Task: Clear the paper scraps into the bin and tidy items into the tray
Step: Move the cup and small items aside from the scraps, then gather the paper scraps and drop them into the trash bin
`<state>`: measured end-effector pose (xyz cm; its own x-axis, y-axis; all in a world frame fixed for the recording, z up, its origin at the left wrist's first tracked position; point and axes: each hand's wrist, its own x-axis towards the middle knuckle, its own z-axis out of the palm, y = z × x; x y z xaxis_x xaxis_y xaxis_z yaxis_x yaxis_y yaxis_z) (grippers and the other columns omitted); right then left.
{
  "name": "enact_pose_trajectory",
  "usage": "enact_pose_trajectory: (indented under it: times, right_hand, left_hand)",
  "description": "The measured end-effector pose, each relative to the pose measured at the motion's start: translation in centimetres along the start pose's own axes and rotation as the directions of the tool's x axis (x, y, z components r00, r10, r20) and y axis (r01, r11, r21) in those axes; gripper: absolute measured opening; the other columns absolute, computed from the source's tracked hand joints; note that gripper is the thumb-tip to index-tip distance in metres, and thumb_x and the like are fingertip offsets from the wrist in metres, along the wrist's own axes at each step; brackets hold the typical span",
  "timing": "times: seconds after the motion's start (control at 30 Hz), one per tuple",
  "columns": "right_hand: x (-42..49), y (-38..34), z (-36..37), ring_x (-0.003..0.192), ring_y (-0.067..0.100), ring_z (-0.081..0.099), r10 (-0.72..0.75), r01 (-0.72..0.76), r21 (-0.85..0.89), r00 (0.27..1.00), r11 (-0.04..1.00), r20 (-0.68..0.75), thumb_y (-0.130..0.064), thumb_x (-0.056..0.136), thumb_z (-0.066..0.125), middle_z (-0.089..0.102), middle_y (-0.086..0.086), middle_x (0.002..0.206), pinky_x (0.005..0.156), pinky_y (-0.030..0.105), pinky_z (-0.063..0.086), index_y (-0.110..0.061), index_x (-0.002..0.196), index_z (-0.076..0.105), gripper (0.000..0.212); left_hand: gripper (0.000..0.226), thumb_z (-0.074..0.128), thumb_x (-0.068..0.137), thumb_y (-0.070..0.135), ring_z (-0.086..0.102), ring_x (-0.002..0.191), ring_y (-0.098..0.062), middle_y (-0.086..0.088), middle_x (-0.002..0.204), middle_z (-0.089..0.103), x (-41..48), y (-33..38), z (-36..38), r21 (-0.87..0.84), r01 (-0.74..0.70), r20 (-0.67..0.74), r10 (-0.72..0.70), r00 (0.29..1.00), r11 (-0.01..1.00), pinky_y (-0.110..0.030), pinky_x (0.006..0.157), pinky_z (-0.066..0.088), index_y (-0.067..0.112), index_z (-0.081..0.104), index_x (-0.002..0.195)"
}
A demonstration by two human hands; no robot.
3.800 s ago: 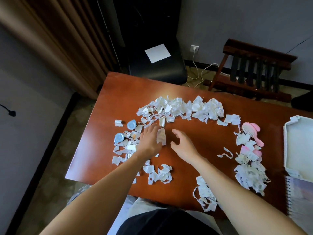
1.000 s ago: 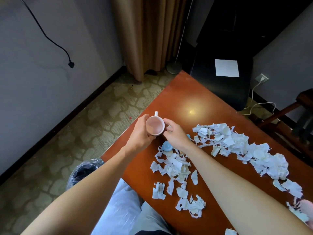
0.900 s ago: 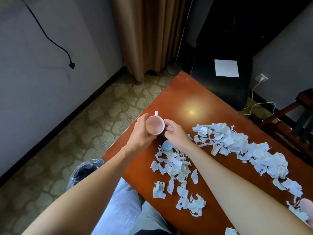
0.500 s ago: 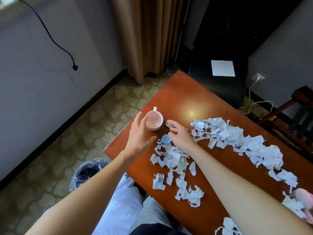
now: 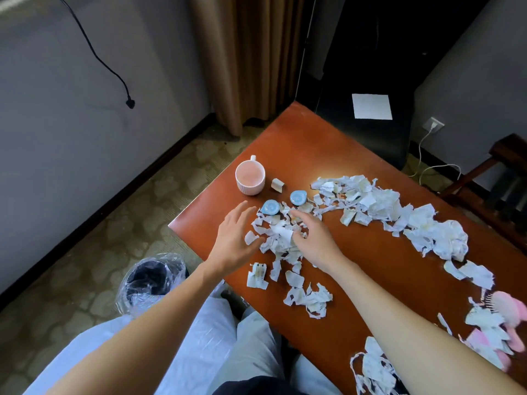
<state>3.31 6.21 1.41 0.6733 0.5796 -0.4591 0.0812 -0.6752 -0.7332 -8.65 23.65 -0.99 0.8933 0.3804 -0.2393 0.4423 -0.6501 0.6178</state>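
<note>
Both hands over the paper scraps [image 5: 281,238] at the table's [image 5: 356,266] near-left corner. Left hand [image 5: 232,240] open, fingers spread, holding nothing. Right hand [image 5: 312,239] palm down on the pile, fingers loosely apart. Pink cup [image 5: 250,178] upright beyond them, two blue caps [image 5: 270,207] beside it. Lined bin [image 5: 151,280] on the floor left of the table. More scraps trail right.

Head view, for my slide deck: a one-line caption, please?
Both hands gather paper scraps beside a pink mug, lined bin below.

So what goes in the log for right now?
left hand: open | right hand: open on paper scraps | cup: on table | bin: beside table
</note>
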Motion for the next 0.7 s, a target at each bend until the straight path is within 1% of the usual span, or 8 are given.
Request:
enact_pose_trajectory:
  times: [0.07,0.17,0.3,0.4,0.47,0.57,0.63,0.7]
  right_hand:
    - [-0.4,1.3,0.4,0.142,0.008,0.027,-0.042,0.041,-0.055,0.999,0.998,-0.006,-0.013,0.096,0.049,0.036,-0.011,0.153,0.114,0.031,0.025,-0.031,0.145,0.042,0.053]
    - [-0.4,3.2,1.0,0.143,0.006,0.022,-0.106,0.105,-0.123,0.994,0.987,0.003,-0.016,0.097,0.049,0.035,-0.011,0.153,0.119,0.032,0.022,-0.026,0.146,0.042,0.051]
    - [0.3,5.7,1.9,0.145,0.005,0.016,-0.210,0.209,-0.224,0.978,0.952,0.022,-0.020,0.096,0.051,0.031,-0.010,0.155,0.121,0.035,0.018,-0.023,0.146,0.042,0.051]
    - [1.1,7.3,2.7,0.148,0.006,0.010,-0.283,0.278,-0.326,0.958,0.904,0.032,-0.026,0.096,0.050,0.026,-0.010,0.159,0.122,0.038,0.013,-0.024,0.148,0.039,0.053]
    - [1.9,8.1,3.0,0.149,0.007,0.005,-0.343,0.326,-0.402,0.939,0.855,0.032,-0.031,0.097,0.049,0.022,-0.010,0.160,0.121,0.035,0.006,-0.025,0.150,0.036,0.055]
    - [3.1,8.9,3.5,0.150,0.008,0.003,-0.443,0.398,-0.479,0.896,0.782,0.022,-0.035,0.098,0.047,0.021,-0.011,0.161,0.119,0.031,-0.003,-0.027,0.150,0.036,0.054]
    - [3.8,9.6,3.9,0.150,0.006,0.002,-0.484,0.429,-0.503,0.875,0.750,0.025,-0.036,0.098,0.045,0.020,-0.011,0.161,0.121,0.033,-0.002,-0.029,0.150,0.035,0.054]
    - [4.3,10.3,4.4,0.149,0.004,0.002,-0.498,0.440,-0.511,0.867,0.738,0.027,-0.038,0.098,0.044,0.019,-0.012,0.161,0.122,0.035,-0.001,-0.031,0.151,0.033,0.054]
  left_hand:
    - [0.068,0.065,0.090,0.041,0.015,0.148,-0.018,0.005,0.161,0.019,-0.7,0.0,1.2,0.005,-0.004,0.029,0.004,1.000,1.000,-0.046,0.121,0.018,0.029,0.031,0.148]
    - [0.063,0.060,0.092,0.043,0.015,0.148,-0.017,0.006,0.161,0.020,-1.5,-0.3,3.2,0.053,-0.065,0.024,0.064,0.998,0.996,-0.043,0.121,0.017,0.030,0.032,0.148]
    - [0.061,0.052,0.094,0.046,0.009,0.150,-0.015,0.005,0.163,0.016,-2.4,-0.7,5.9,0.096,-0.094,0.021,0.092,0.996,0.991,-0.041,0.120,0.011,0.030,0.031,0.148]
    - [0.063,0.043,0.096,0.053,0.000,0.151,-0.014,0.006,0.164,0.008,-2.6,-1.7,7.9,0.142,-0.122,0.025,0.120,0.993,0.982,-0.044,0.122,0.005,0.029,0.025,0.152]
    - [0.066,0.035,0.097,0.057,-0.008,0.150,-0.011,0.007,0.165,0.001,-2.4,-2.5,9.1,0.182,-0.136,0.014,0.135,0.991,0.974,-0.044,0.122,0.000,0.030,0.019,0.154]
    - [0.065,0.031,0.099,0.057,-0.014,0.149,-0.010,0.008,0.165,-0.004,-1.8,-3.5,10.5,0.227,-0.171,-0.056,0.188,0.981,0.959,-0.040,0.121,-0.008,0.030,0.016,0.156]
    - [0.064,0.031,0.100,0.056,-0.014,0.150,-0.010,0.007,0.165,-0.004,-1.4,-4.1,11.3,0.250,-0.196,-0.086,0.223,0.971,0.948,-0.039,0.121,-0.009,0.030,0.014,0.156]
    - [0.063,0.028,0.100,0.056,-0.013,0.150,-0.011,0.007,0.165,-0.004,-1.2,-4.6,12.1,0.262,-0.216,-0.087,0.246,0.965,0.941,-0.040,0.121,-0.009,0.033,0.012,0.156]
